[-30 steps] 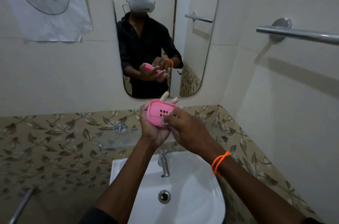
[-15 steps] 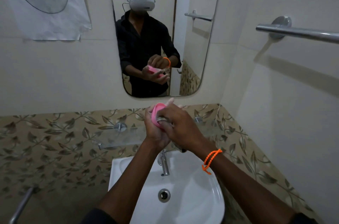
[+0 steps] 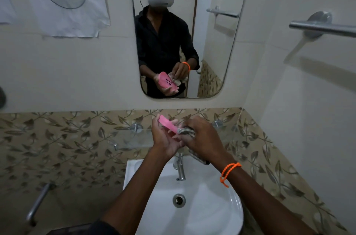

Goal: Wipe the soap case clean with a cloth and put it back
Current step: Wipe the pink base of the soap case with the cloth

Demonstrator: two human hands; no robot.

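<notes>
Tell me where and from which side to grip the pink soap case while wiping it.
Grip the pink soap case across its long edges from underneath, as the left hand does now. It is thin, flat and tilted edge-on, so cradling its underside probably leaves the top free for the cloth held by the right hand.

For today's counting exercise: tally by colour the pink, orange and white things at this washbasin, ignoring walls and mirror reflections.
Pink: 1, the soap case
Orange: 1, the bead wristband
White: 2, the basin and the paper sign marked 11
Total: 4
</notes>
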